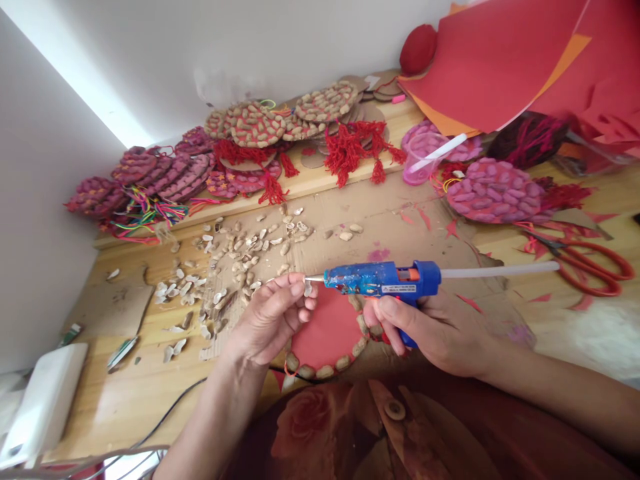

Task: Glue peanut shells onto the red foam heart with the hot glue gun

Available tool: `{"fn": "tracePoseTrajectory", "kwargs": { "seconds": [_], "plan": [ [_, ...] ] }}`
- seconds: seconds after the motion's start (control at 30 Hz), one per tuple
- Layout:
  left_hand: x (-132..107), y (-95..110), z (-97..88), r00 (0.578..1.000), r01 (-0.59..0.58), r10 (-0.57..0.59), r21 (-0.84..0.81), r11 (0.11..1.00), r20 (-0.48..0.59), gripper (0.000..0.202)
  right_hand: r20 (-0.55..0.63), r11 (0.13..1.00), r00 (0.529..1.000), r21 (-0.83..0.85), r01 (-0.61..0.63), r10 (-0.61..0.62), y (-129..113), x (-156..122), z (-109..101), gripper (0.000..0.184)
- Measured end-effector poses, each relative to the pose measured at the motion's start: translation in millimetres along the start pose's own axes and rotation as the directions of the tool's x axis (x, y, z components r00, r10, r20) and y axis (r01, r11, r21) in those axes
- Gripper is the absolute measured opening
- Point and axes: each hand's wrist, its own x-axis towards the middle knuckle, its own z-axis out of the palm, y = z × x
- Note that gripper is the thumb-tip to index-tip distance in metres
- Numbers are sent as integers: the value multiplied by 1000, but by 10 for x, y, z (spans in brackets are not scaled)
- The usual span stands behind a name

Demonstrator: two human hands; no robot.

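"Holding anything, either side?"

"Both sides. My left grip [277, 308] pinches a pale shell [308, 289], up over the far left of the red disc [325, 335]. My right grip [437, 337] is wrapped round the handle of the blue glue gun [370, 279], over the disc's right side."

"And the nozzle [315, 278]?"

"Right up by the shell. Whether they touch, I can't tell."

"Where's the disc itself?"

"Just before me, below both grips, with peanuts [343, 363] along its near rim."

"What's round it?"

"Loose shells [185, 288] to the disc's left, some on cardboard [380, 227], some on the bare surface [110, 413]. Scissors [617, 259] lie well to its right, the glue stick [500, 271] pointing their way."
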Motion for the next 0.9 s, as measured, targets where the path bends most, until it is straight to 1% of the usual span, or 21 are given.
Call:
{"fn": "tracePoseTrajectory", "kwargs": {
  "seconds": [0.33,0.5,0.7,0.9],
  "plan": [
    [-6,-4,-4,1000,-9,9,26,1000,10,34,-12,1000,1000,3,-5,5,-8,7,14,39],
    [4,-12,-21,1000,-11,10,43,999,23,33,-8,1000,1000,-25,-15,15,-22,4,4,39],
    [4,-15,-34,999,-13,10,61,998,52,33,-20,999,999,-21,-31,30,-38,18,7,41],
    [4,-9,-52,997,-8,4,55,998,74,33,-28,999,999,-29,-32,31,-62,26,11,38]
  ]
}}
